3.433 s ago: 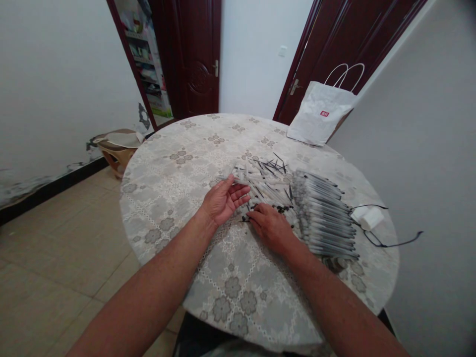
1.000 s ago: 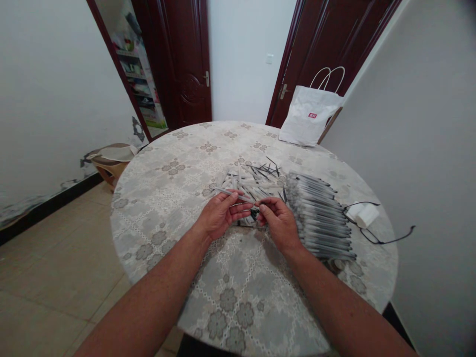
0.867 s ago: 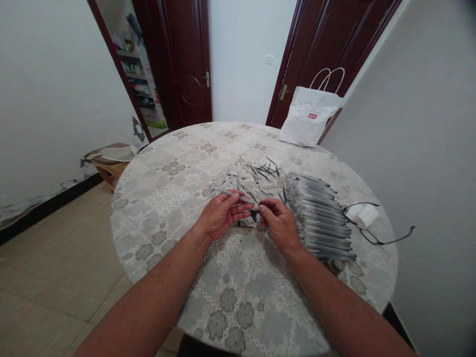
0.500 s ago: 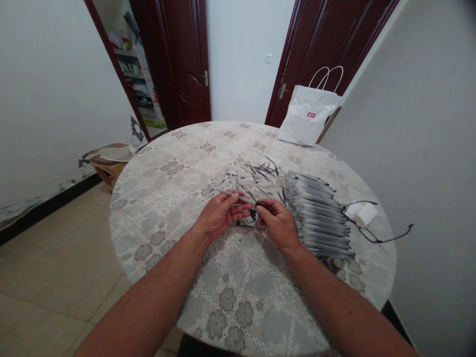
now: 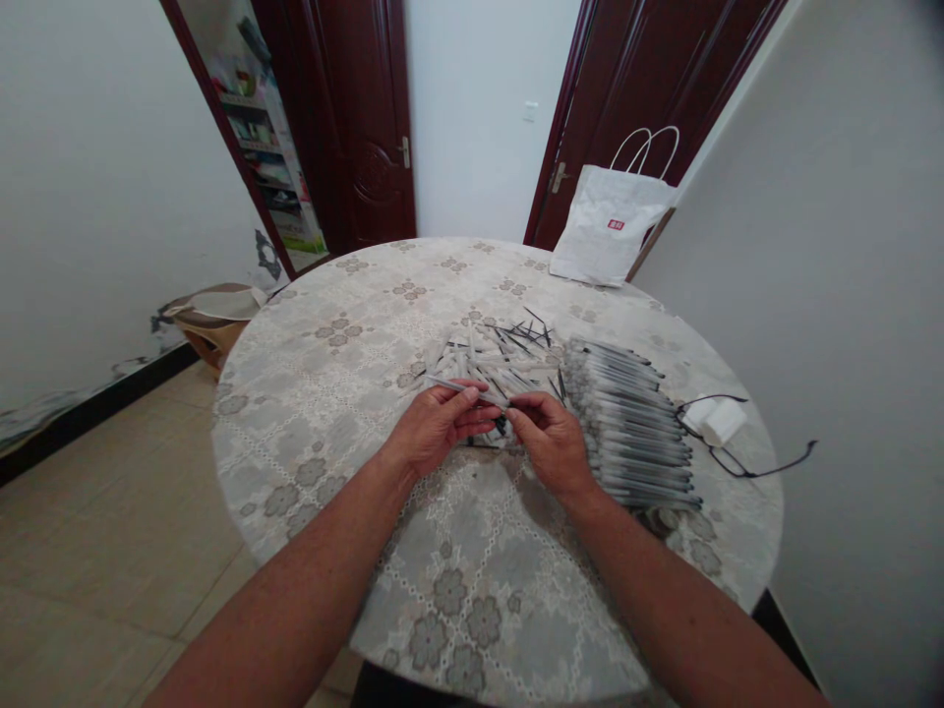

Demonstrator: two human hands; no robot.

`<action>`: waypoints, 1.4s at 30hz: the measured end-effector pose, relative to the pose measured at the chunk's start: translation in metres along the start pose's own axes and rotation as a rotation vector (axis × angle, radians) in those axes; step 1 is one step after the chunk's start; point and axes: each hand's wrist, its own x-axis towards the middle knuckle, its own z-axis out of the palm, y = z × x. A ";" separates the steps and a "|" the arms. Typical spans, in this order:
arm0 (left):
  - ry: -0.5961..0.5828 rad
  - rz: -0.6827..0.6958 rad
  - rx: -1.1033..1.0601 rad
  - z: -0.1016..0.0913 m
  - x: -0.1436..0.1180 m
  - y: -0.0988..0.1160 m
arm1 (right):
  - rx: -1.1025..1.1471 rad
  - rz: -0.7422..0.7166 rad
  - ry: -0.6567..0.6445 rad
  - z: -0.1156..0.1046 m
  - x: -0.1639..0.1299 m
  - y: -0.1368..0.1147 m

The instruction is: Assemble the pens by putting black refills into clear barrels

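The left hand (image 5: 435,430) pinches a pen tube (image 5: 455,386) while the right hand (image 5: 552,444) closes its fingertips on a small black part (image 5: 501,425), just beside the loose pile (image 5: 493,356) on the table (image 5: 369,344), a white bag (image 5: 603,231) behind, contents hidden.

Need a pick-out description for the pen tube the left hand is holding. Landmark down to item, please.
Start at the round table with the floral cloth; near its middle lies a loose pile of pen parts, beside a neat row of pens. The clear pen tube is the one lifted off the pile, pinched in the left hand, its end pointing toward the right hand.
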 end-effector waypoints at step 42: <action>-0.018 0.000 0.065 0.001 -0.002 0.000 | -0.169 -0.093 -0.080 -0.006 -0.008 -0.007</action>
